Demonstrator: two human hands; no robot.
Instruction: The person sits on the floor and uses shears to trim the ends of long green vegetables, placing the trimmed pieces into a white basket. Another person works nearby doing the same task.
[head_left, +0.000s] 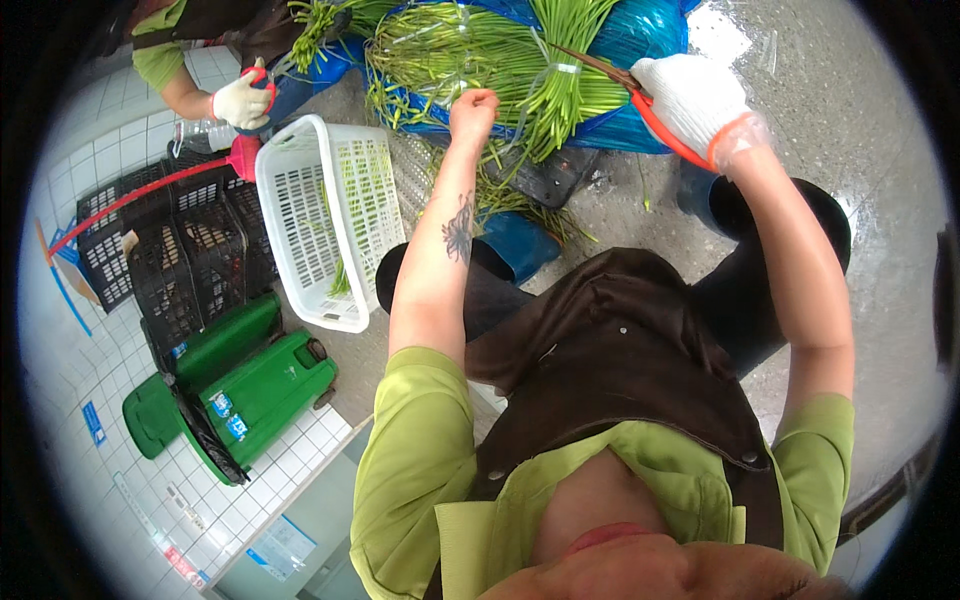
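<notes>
Long green stalks, probably garlic scapes (495, 52), lie in a heap on blue plastic sheeting (637, 37). Across the heap rests a bundle of them (562, 97), with a pale tie around its middle. My right hand (686, 101), in a white knit glove, holds red-handled scissors (651, 112) whose rusty blades point left over this bundle. The blades look parted. My left hand (474, 112), bare, has its fingers curled at the near edge of the heap, left of the bundle; whether anything is between the fingertips cannot be told.
A white plastic basket (326, 225) with a few stalks stands left of my legs. Beyond it are black crates (187, 247), a red-handled tool (142, 191) and green wheeled bins (262, 397). At upper left a co-worker's gloved hand (244, 101) holds scissors near more stalks.
</notes>
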